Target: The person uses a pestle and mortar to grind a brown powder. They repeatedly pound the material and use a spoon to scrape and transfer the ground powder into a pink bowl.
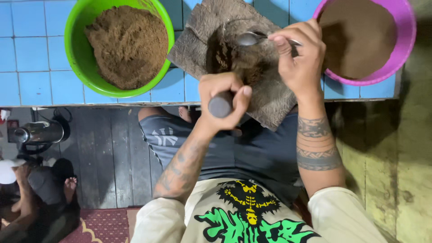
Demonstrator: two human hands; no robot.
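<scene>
Head view is showing you two bowls, one spoon, one dark cylinder and one stone-like slab. Your left hand (223, 100) is closing in a fist around the dark grey cylinder (220, 105), its round, smooth end facing up at you, over the near edge of the slab. Your right hand (299, 56) is pinching the handle of a shiny metal spoon (250, 38), whose bowl is lying over the dark crumbly heap (227, 56) in the middle of the rough, grey-brown slab (270, 105). That slab is sitting tilted between the bowls on the blue tiled counter (31, 58), its near corner jutting past the edge. To your left, the round green plastic bowl (74, 42) is holding a lumpy, coarse brown mound. To your right, the round pink plastic bowl (402, 40) is holding smoother, finer brown powder, and your right hand is resting just beside its rim.
</scene>
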